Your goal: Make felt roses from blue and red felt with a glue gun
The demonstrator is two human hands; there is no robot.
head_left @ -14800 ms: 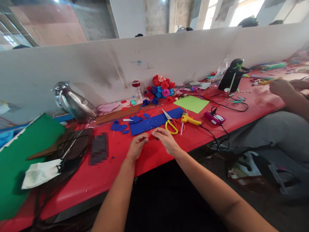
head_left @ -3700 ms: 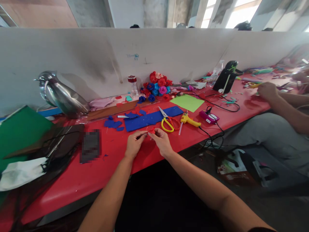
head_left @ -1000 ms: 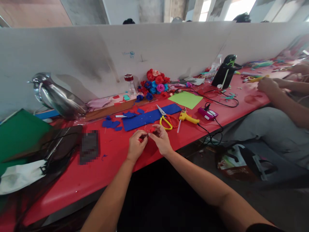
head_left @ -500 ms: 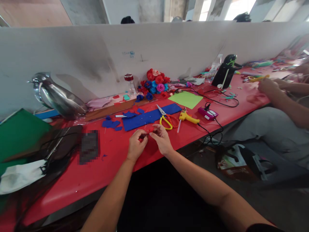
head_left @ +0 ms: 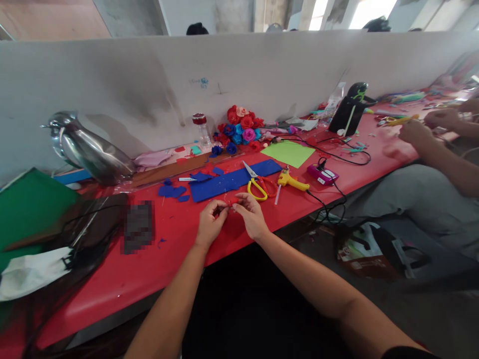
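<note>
My right hand (head_left: 251,215) pinches a small red paper piece (head_left: 233,201) that looks rolled or gathered, like a little flower. Closed at the fingertips, my left hand (head_left: 211,222) meets the same piece from the other side. Fingers partly cover it, so its full shape is hidden. Just beyond my hands lies a strip of blue crepe paper (head_left: 213,187), with scissors (head_left: 258,184) with yellow and red handles resting partly on it. A yellow glue gun (head_left: 294,181) is to the right of the scissors. Blue paper scraps (head_left: 172,190) are scattered to the left.
Paper flowers (head_left: 243,127) in several colours stand by the partition, beside a red-capped glass jar (head_left: 202,130). A steel jug (head_left: 92,149) is at the left. A green sheet (head_left: 290,153) and a purple box with cords (head_left: 322,175) lie rightward. A co-worker's hands (head_left: 419,132) are at far right.
My left hand has shifted slightly, its fingers changing their hold around the red piece. My right hand is nearly still. At far right, the co-worker's hands have moved a little.
</note>
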